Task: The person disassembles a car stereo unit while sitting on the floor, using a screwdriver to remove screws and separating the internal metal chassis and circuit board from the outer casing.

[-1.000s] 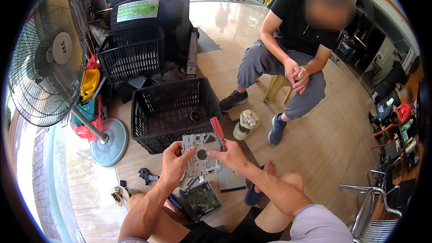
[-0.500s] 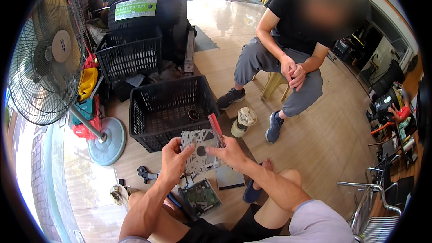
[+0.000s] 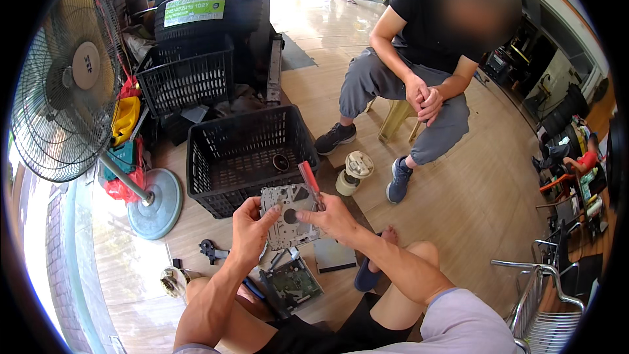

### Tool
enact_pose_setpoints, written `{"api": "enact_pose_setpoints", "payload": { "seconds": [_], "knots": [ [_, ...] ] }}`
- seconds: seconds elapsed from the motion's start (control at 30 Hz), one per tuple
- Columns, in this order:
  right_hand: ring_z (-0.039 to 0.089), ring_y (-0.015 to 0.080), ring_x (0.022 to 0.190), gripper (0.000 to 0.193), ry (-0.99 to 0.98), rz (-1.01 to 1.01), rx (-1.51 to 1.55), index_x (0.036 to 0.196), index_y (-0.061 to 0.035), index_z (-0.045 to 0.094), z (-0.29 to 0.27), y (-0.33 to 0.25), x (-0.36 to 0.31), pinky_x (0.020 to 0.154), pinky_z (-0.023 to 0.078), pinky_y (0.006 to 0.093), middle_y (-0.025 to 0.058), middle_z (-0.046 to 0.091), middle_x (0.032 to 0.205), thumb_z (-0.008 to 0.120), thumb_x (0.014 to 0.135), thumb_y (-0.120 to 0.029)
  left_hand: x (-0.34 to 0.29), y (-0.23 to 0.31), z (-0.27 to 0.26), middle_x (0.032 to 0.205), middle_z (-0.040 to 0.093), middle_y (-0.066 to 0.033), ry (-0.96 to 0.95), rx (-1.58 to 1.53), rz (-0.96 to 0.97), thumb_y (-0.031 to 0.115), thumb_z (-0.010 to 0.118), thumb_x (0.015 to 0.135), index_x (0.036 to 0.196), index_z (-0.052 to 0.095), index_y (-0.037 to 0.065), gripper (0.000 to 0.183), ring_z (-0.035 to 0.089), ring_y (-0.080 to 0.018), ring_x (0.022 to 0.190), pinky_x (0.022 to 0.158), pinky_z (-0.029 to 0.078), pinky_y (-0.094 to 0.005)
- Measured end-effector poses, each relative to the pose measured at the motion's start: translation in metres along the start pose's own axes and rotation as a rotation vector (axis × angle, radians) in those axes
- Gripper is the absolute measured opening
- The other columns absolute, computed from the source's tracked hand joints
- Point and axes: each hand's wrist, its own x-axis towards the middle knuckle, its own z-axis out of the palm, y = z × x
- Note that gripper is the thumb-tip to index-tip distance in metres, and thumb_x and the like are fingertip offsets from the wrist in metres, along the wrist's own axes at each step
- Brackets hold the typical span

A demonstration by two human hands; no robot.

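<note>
A flat, silvery metal disc-drive mechanism (image 3: pixel 282 235) with cut-outs and a round dark hole is held up between my hands. My left hand (image 3: pixel 251 228) grips its left edge, thumb on the upper face. On the opposite side my right hand (image 3: pixel 335 218) pinches it with the thumb near the hole. The same hand also keeps a red-handled tool (image 3: pixel 309 178), perhaps a screwdriver, pointing up; its lower end is hidden in the fingers. Below lies an opened unit with a green circuit board (image 3: pixel 293 286), and beside it a flat metal cover (image 3: pixel 335 257).
Just beyond my hands stands a black plastic crate (image 3: pixel 246 187) with a ring-shaped part inside. A pump-like white part (image 3: pixel 358 165) is right of it. Another person (image 3: pixel 419 46) sits opposite on a stool. A standing fan (image 3: pixel 72 78) is at left, a metal chair (image 3: pixel 547 308) at right.
The mechanism and both hands have shifted very slightly left, with the grip unchanged. The view has tilted a little. The seated person's pose is nearly the same.
</note>
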Motion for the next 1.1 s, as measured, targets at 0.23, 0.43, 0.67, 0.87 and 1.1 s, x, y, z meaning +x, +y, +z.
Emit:
{"api": "enact_pose_setpoints", "payload": {
  "seconds": [0.23, 0.43, 0.67, 0.87, 1.1],
  "knots": [
    [0.064, 0.0128, 0.097, 0.042, -0.024, 0.080, 0.036, 0.120, 0.0065, 0.064, 0.002, -0.013, -0.004, 0.087, 0.052, 0.0300, 0.0088, 0.073, 0.106, 0.080, 0.090, -0.019, 0.000, 0.003, -0.001, 0.098, 0.072, -0.0056, -0.001, 0.034, 0.002, 0.010, 0.073, 0.096, 0.112, 0.061, -0.004, 0.024, 0.064, -0.0066, 0.083, 0.073, 0.053, -0.0227],
    [0.065, 0.0136, 0.101, 0.056, -0.024, 0.088, 0.053, 0.135, 0.0092, 0.055, 0.004, -0.018, -0.004, 0.091, 0.052, 0.0303, 0.0114, 0.071, 0.113, 0.078, 0.091, -0.018, 0.001, 0.002, -0.002, 0.098, 0.072, -0.0054, -0.001, 0.020, 0.011, 0.010, 0.073, 0.096, 0.112, 0.062, -0.004, 0.024, 0.064, -0.0065, 0.083, 0.072, 0.053, -0.0221],
    [0.064, 0.0141, 0.104, 0.062, -0.041, 0.128, 0.049, 0.139, 0.0109, 0.051, 0.003, -0.021, -0.006, 0.094, 0.051, 0.0303, 0.0130, 0.071, 0.116, 0.078, 0.091, -0.017, 0.001, 0.004, 0.000, 0.099, 0.072, -0.0060, -0.011, -0.025, -0.006, 0.008, 0.072, 0.096, 0.113, 0.061, -0.005, 0.024, 0.064, -0.0073, 0.085, 0.076, 0.054, -0.0230],
    [0.063, 0.0138, 0.103, 0.069, -0.042, 0.107, 0.018, 0.144, 0.0105, 0.047, 0.003, -0.019, -0.003, 0.093, 0.051, 0.0301, 0.0107, 0.070, 0.115, 0.079, 0.090, -0.018, 0.002, 0.005, -0.002, 0.100, 0.072, -0.0062, -0.008, -0.002, -0.005, 0.008, 0.072, 0.096, 0.114, 0.061, -0.005, 0.025, 0.065, -0.0077, 0.086, 0.077, 0.054, -0.0236],
    [0.058, 0.0071, 0.085, 0.068, -0.036, 0.016, 0.101, 0.143, 0.0089, 0.046, 0.004, -0.012, 0.000, 0.069, 0.048, 0.0241, 0.0060, 0.067, 0.108, 0.079, 0.090, -0.018, 0.001, 0.006, -0.001, 0.102, 0.073, -0.0072, -0.011, 0.031, 0.000, 0.009, 0.071, 0.097, 0.113, 0.061, -0.004, 0.023, 0.066, -0.0090, 0.088, 0.079, 0.055, -0.0250]
  ]
}}
